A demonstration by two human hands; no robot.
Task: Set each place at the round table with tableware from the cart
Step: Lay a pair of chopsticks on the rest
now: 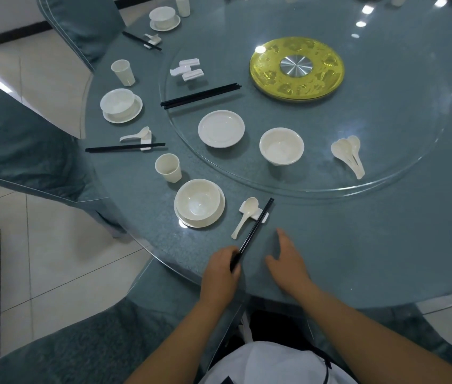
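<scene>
Pinching the near end of the black chopsticks (252, 234), the left hand (220, 273) lines them across the white rest (258, 214) at twelve o'clock, beside the spoon (244, 217), while the right hand (288, 261) lies on the desk (357, 245), fingers (283, 236) loosely spread, apparently steadying.

Nearest place setting on the worktop (357, 245): white bowl (197, 202) upright on a plate (213, 217), cup (168, 167) beyond it; white spoon (244, 216) and black chopsticks (255, 231) lie across a white rest (260, 216), the chopsticks' near end held in the left hand (220, 273).
</scene>
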